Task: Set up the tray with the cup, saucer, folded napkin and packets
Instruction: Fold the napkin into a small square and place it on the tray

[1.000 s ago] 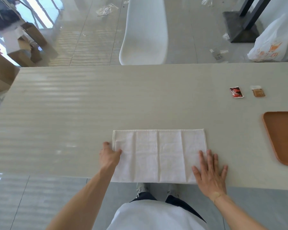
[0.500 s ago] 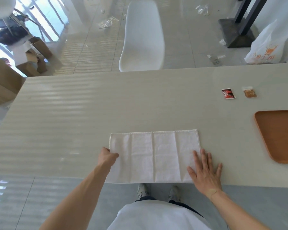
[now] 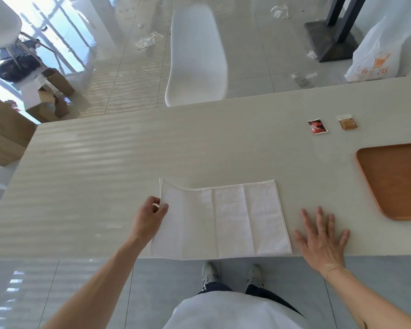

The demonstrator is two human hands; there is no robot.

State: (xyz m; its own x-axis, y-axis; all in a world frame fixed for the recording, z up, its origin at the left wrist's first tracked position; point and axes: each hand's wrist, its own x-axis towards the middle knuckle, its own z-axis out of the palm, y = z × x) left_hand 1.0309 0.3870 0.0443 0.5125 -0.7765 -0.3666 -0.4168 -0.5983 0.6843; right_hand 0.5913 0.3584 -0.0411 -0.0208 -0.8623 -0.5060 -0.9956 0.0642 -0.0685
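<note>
Napkin [image 3: 220, 222] lies at the table [image 3: 105, 176] near edge, left of the tray [image 3: 394, 181], thin, limp cloth, so my L hand [image 3: 150, 216] pinches its lifted left hem while R hand [image 3: 323, 238] lies open, flat just right of it.

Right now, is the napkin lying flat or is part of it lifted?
Partly lifted: the left hand pinches the napkin at its left edge, raising that end; the rest lies flat on the table.
</note>
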